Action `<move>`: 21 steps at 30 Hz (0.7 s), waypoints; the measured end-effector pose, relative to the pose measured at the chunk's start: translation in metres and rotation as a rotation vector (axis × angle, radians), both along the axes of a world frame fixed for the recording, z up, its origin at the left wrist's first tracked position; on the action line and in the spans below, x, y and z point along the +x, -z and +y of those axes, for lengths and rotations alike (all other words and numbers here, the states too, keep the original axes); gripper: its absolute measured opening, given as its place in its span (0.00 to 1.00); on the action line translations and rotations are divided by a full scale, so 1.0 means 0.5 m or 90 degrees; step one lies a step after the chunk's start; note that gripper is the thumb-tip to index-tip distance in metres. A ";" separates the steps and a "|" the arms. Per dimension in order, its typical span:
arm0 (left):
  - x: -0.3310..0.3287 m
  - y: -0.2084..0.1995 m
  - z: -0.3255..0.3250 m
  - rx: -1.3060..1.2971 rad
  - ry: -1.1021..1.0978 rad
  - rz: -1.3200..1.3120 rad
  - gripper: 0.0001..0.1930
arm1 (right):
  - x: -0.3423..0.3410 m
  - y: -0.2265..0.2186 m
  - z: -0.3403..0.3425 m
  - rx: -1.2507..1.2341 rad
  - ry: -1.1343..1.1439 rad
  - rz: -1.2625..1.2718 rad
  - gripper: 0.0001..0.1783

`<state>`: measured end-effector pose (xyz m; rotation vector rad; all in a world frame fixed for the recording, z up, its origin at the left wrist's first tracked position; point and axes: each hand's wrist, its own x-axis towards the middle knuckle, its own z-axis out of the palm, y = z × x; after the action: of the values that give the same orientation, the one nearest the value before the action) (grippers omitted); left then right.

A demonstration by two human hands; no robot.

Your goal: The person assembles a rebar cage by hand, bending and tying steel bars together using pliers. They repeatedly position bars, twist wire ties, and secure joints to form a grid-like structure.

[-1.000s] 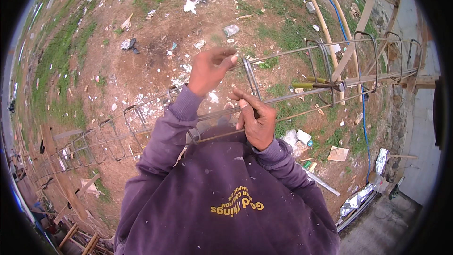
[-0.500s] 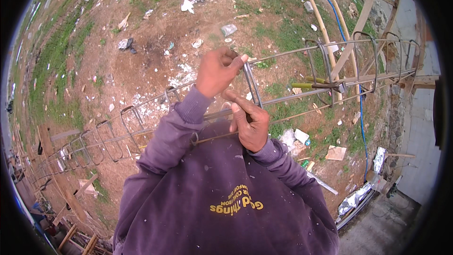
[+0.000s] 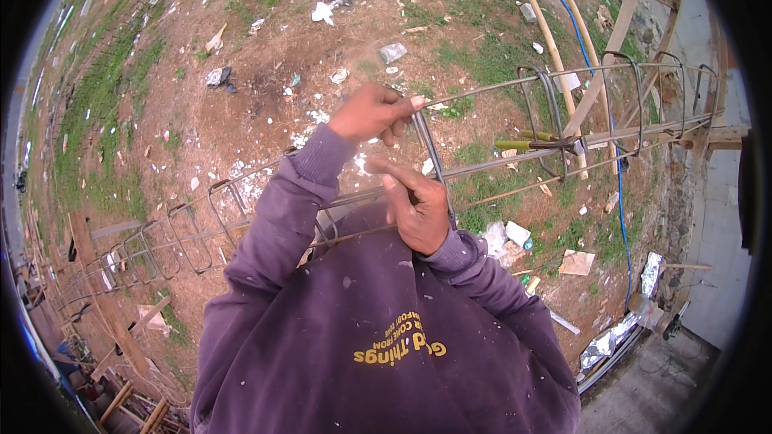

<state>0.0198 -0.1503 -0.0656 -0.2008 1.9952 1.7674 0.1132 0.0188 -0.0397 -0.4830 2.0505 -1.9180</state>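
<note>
A long rebar cage point(image 3: 498, 162) of thin steel bars runs across in front of me at chest height. My left hand point(image 3: 374, 112) grips the top of a rectangular steel stirrup point(image 3: 430, 153) on the cage's far upper bar. My right hand point(image 3: 414, 205) holds the lower part of the same stirrup on the near bar. A yellow-handled tool point(image 3: 527, 145) rests on the bars to the right, beside another stirrup point(image 3: 547, 116). Purple sleeves cover both forearms.
More stirrups point(image 3: 189, 233) line the cage to the left and right. Wooden poles point(image 3: 563, 48) prop the right end. A blue hose point(image 3: 619, 193) runs down the right side. Scraps of paper and plastic point(image 3: 507, 237) litter the dirt and grass below.
My left hand has slid along the upper bar onto the stirrup's top. My right hand shifted slightly on the stirrup's lower part, and the stirrup now stands more upright between them.
</note>
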 end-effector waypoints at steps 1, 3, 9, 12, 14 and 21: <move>0.000 0.001 0.002 0.003 -0.005 0.002 0.27 | -0.008 0.006 0.002 0.028 0.002 0.081 0.15; -0.004 0.007 0.003 0.012 -0.003 -0.007 0.26 | -0.027 -0.003 0.007 0.082 -0.009 0.174 0.14; -0.024 0.038 -0.003 0.069 0.028 -0.065 0.25 | -0.141 -0.150 0.053 0.457 -0.159 0.394 0.10; -0.025 0.033 -0.002 0.036 0.029 -0.080 0.23 | -0.237 -0.174 0.077 0.592 -0.175 0.510 0.07; -0.019 0.026 0.002 0.025 0.004 -0.079 0.22 | -0.318 -0.168 0.083 0.634 -0.194 0.543 0.07; -0.019 0.033 0.016 0.063 -0.028 -0.030 0.22 | -0.461 -0.001 0.036 0.824 -0.372 0.310 0.12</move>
<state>0.0103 -0.1421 -0.0820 -0.2528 1.8784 1.8669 -0.1175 0.0368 -0.0393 -1.0289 2.4837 0.0212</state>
